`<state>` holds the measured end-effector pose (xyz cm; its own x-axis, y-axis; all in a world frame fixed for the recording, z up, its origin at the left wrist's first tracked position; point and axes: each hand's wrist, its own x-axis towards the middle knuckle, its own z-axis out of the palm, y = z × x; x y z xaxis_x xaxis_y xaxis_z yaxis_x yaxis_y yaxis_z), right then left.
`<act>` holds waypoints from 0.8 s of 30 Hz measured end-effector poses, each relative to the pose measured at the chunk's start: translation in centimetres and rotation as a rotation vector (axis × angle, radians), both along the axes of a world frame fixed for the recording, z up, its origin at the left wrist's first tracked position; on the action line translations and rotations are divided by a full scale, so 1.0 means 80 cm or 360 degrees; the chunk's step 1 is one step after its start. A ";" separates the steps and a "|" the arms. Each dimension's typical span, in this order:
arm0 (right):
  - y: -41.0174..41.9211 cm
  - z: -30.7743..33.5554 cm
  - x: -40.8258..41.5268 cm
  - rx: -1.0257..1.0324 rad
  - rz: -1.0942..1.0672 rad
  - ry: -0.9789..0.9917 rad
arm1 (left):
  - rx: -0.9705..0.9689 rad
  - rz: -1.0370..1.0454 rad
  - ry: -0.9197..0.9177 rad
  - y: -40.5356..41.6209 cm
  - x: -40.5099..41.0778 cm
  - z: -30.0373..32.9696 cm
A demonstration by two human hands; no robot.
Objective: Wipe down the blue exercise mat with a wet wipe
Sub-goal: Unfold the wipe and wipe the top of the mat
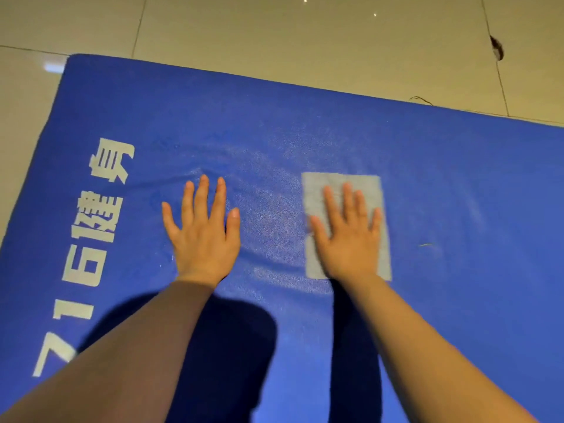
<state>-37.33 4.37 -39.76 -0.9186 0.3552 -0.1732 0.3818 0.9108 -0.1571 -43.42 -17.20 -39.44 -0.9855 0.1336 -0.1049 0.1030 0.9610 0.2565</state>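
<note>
Two hands lie flat on the blue mat (457,178), palms down with fingers straight and slightly spread, so neither one curls round anything. The right hand (348,236) presses on the wet wipe (370,186), a pale grey rectangle spread flat on the mat, and covers its middle; only the wipe's edges and corners show around the palm and fingers. The left hand (203,233) rests bare on the mat just beside it, with a gap of blue between them. The mat's surface looks finely grained, with shallow creases fanning out near the left fingertips and a paler, hazy patch around the wipe; whether that patch is damp cannot be told. Dark shadows of the forearms hide part of the mat below the wrists. White printed characters (91,239) run along the mat's left side, the lowest cut off by the left forearm. Beyond the mat's far edge lies glossy beige floor tile (305,41), with a small dark blemish (497,47) too blurred to identify.
</note>
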 end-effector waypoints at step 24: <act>0.007 0.021 0.162 -0.0064 -0.0678 -0.0221 | -0.0196 -0.0187 -0.0409 -0.196 0.147 0.038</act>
